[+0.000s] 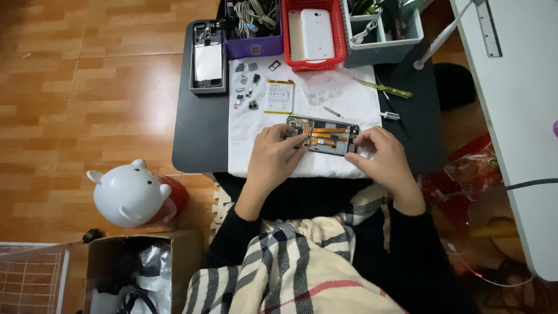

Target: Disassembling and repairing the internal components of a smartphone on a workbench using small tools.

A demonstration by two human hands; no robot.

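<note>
The opened phone chassis lies on the white cloth at desk centre. Left hand grip pinches its 9 o'clock end; right hand grip pinches its 3 o'clock end. Battery sits at 11 o'clock

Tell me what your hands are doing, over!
Left hand and right hand both on the opened phone, fingertips on its insides. Phone lies on white cloth. Battery and small parts lie apart, nothing blocking.
</note>
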